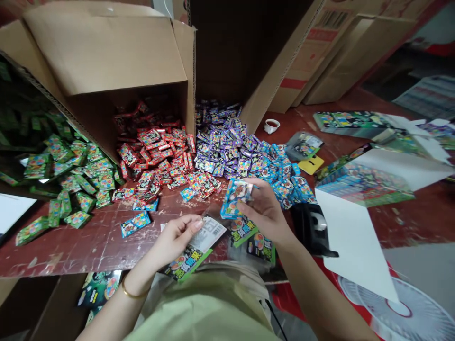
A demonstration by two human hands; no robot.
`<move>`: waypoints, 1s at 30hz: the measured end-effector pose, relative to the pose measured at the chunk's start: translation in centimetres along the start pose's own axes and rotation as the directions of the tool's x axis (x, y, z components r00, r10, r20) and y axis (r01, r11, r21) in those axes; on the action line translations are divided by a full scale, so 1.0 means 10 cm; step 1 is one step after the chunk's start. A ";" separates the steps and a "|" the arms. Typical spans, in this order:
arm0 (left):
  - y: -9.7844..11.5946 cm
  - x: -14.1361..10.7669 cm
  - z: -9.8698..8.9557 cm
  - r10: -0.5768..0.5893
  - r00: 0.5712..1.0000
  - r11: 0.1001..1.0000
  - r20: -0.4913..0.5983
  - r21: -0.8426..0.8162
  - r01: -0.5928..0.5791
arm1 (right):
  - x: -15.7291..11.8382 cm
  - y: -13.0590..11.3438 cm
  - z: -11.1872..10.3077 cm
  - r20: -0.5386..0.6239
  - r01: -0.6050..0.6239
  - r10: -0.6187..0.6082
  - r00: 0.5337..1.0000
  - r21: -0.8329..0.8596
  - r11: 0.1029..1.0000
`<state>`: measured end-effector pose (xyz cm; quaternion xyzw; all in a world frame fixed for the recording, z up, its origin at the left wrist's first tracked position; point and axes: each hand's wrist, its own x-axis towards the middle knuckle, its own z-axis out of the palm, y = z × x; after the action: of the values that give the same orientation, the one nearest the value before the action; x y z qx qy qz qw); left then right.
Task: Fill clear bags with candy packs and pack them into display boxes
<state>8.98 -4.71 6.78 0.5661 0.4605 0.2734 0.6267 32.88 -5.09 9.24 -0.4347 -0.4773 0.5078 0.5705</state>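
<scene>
Left grip (179, 237): narrow, thumb and fingers pinched on a printed bag (215, 232) with a white barcode panel. Right grip (266, 213): holding a small stack of blue packets (233, 201), thumb on the near side, just above and right of that bag. Stack is off the desk (35, 258); bag sits low, can't tell if it touches the surface.

Under the right grip: more green-edged bags (263, 247), overlapping, near edge of the desk. Just beyond and right of it: blue pile (280, 173). Farther out, straight ahead: purple pile (227, 149) spilling from a tall carton. Beyond the left grip: red pile (161, 154) coming out of an open cardboard box (110, 57); left of that, green pile (83, 175). Single blue packet (135, 224) lies left of the left grip, well clear of the piles.

Right of the right grip: black dispenser (311, 229) close by, then white sheet (351, 232). Farther out that way: yellow tag (311, 164), white cup (271, 126). Piles all loose, packets at mixed angles.
</scene>
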 end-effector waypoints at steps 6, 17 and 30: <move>0.07 -0.02 -0.01 -0.002 0.999 0.999 0.035 -0.033 0.003 | 0.05 0.00 0.03 0.097 0.182 -0.157 0.983 -0.358 0.916; -0.03 0.07 0.14 0.045 0.998 0.997 0.045 0.068 -0.048 | 0.16 -0.14 -0.01 0.397 0.192 0.056 0.916 -0.556 0.809; 0.01 0.14 0.17 0.043 0.988 0.992 -0.146 -0.109 -0.060 | 0.11 0.09 0.11 0.330 0.259 -0.114 0.937 -0.442 0.859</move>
<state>11.10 -4.27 6.43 0.5202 0.4734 0.3552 0.6157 31.63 -3.93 8.62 -0.4333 -0.7069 0.3742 0.4154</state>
